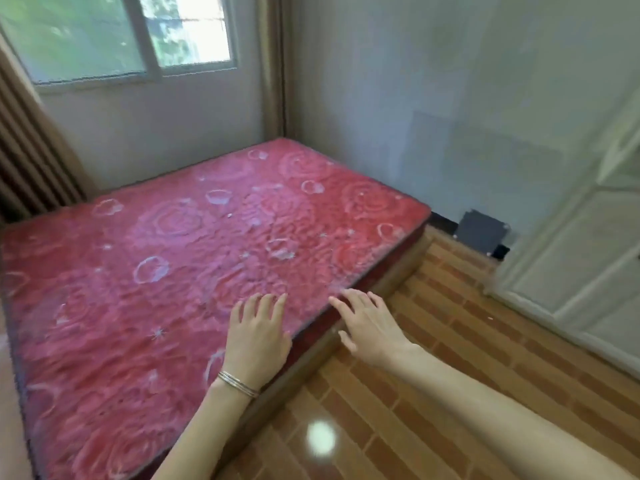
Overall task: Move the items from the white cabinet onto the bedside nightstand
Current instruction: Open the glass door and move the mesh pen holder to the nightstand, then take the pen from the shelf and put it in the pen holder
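My left hand (258, 336) is stretched out in front of me over the near edge of a bed, fingers straight and spread, holding nothing; thin bangles circle its wrist. My right hand (369, 327) is held out beside it over the bed's edge and the floor, fingers also straight and empty. A white panelled cabinet (581, 271) stands at the right edge of the view; only part of its front shows. No items to move and no nightstand are in view.
A low bed with a red flower-patterned mattress (194, 271) fills the left and centre. Brown brick-patterned floor (433, 393) runs between the bed and the cabinet. A window (138, 36) and brown curtains are at the back. A dark grey panel (481, 233) leans against the wall.
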Demonstrator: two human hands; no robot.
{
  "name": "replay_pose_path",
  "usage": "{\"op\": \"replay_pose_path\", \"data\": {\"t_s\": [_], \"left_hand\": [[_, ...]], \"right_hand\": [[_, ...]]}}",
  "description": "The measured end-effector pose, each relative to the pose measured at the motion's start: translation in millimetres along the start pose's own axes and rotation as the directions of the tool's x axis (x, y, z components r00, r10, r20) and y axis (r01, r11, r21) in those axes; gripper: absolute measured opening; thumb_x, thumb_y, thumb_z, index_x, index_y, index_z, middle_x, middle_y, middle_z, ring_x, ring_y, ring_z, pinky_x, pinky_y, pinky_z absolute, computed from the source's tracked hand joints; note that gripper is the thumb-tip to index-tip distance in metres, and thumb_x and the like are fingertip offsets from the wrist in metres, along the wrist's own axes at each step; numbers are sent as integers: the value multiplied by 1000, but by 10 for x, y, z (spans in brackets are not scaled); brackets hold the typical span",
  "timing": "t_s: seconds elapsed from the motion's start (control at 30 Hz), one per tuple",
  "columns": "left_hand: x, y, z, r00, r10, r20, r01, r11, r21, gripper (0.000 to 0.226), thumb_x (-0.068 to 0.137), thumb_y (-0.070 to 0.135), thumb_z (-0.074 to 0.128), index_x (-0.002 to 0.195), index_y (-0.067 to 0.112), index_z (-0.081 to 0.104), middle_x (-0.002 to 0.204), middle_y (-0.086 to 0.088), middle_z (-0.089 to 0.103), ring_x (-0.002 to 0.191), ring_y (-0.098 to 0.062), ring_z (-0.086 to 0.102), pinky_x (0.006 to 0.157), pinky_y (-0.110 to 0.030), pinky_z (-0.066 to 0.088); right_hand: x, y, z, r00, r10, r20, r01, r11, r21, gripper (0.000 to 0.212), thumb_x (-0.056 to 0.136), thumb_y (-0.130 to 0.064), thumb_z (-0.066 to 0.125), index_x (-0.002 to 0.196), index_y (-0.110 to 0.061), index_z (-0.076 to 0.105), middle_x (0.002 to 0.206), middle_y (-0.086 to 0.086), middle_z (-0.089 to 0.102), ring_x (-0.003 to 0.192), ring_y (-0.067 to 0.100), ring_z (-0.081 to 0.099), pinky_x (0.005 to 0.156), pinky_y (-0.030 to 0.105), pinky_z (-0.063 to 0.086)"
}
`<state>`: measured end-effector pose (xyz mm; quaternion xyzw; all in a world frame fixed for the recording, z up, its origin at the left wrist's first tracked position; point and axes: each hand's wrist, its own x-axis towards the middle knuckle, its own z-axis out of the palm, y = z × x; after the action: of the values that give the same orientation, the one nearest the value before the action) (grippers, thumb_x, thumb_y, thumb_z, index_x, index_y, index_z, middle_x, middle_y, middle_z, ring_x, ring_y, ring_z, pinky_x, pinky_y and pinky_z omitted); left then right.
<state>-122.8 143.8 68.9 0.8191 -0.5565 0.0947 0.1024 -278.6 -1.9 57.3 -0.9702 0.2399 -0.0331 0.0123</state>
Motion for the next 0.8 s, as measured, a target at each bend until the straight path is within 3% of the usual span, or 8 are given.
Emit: {"op": "replay_pose_path", "data": {"t_s": [0.17,0.33,0.6,0.8], "left_hand": [[670,1714,55,928,372,-23,-373,925,-78,58,61,26,75,114,7,61,106,-13,64,100,-36,59,81,-49,48],[862,3443,121,805,592,-38,-591,796,-135,65,60,28,75,120,13,58,111,-7,62,107,-31,56,87,-48,45],[916,6129,62,661,738,-135,-748,637,-184,62,82,35,58,138,19,37,139,-8,43,127,-30,38,102,-47,31],[1164,7475,-293,545,801,-248,-838,522,-157,62,83,34,58,139,17,37,139,-10,44,128,-31,38,103,-47,31]], "right_hand": [[-1206,1306,-330,940,340,-36,-341,939,-36,60,92,-29,46,145,-16,19,150,13,24,140,27,19,114,46,15],[-2532,2366,-510,836,549,-14,-549,834,-52,61,92,-31,46,145,-19,19,151,10,23,140,25,18,114,47,16],[-4545,3944,-1298,677,729,-103,-735,661,-148,58,92,-30,47,143,-18,23,148,10,26,135,29,26,109,44,21],[-5563,4696,-1957,573,797,-192,-818,543,-190,58,92,-28,45,144,-17,22,148,10,24,136,27,20,110,44,18]]}}
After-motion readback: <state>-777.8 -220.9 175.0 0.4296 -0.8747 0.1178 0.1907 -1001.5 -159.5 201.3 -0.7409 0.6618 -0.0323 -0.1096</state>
